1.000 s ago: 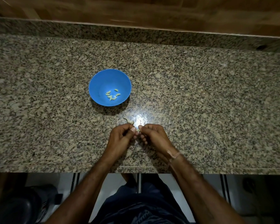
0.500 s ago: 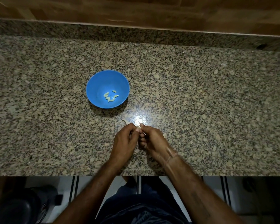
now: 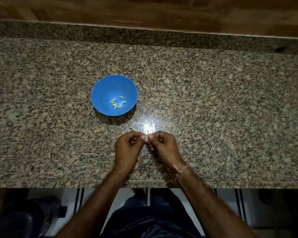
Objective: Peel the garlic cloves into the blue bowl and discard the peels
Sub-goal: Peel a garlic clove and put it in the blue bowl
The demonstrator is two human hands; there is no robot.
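A blue bowl (image 3: 101, 86) stands on the granite counter with several peeled garlic cloves (image 3: 117, 103) lying in its bottom. Nearer the counter's front edge, my left hand (image 3: 127, 148) and my right hand (image 3: 163, 145) meet fingertip to fingertip. Between them they pinch a small pale garlic clove (image 3: 146, 136), mostly hidden by the fingers. The other fingers of both hands are curled in. A bit of garlic or peel (image 3: 133, 129) lies on the counter just beyond my left hand.
The speckled granite counter (image 3: 222, 109) runs the full width, with a low granite backsplash and a wooden wall behind. Its front edge lies just under my wrists. A bright light glare sits on the stone above my hands. A dark object is on the floor at lower left.
My hands have stayed together on the clove; the fingertips have shifted slightly, and my hands now sit a little apart with the clove showing between them.
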